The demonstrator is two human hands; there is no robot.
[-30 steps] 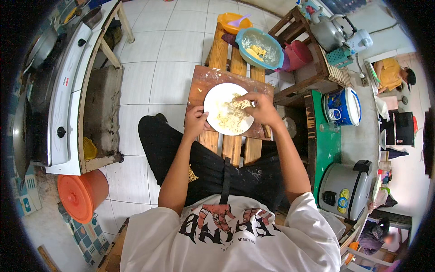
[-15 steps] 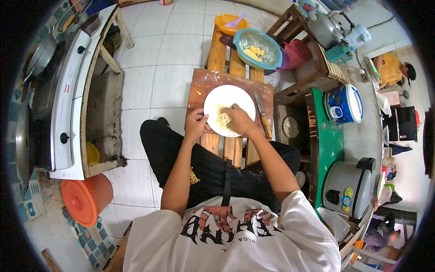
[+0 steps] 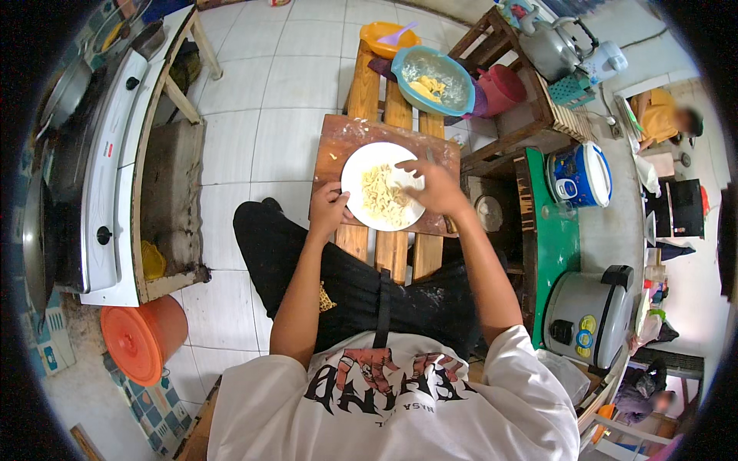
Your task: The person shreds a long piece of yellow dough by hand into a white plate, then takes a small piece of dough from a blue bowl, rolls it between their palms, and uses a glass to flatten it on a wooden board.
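Observation:
A white plate (image 3: pixel 356 163) rests on a brown wooden board (image 3: pixel 338 138) in front of me. Pale, short strips that look like cut dough or noodles (image 3: pixel 381 198) are spread over it. At the plate's left rim, my left hand (image 3: pixel 329 209) pinches the edge between thumb and fingers. My right hand (image 3: pixel 438 189) hovers over the plate's right side, its fingers apart and nothing seen in them. It hides most of a knife lying on the board's right side.
Beyond the board, a blue basin (image 3: pixel 400 73) holds yellowish pieces (image 3: pixel 428 87), beside an orange bowl (image 3: pixel 373 34) with a purple spoon. A gas stove (image 3: pixel 104 207) stands left, above an orange lidded bucket (image 3: pixel 131 346). Right are a rice cooker (image 3: pixel 580 315), a kettle (image 3: pixel 547 48) and two people.
My right hand has lifted out of the strips, moved right and opened. The strips now lie spread wider across the plate. My left hand stays at the rim.

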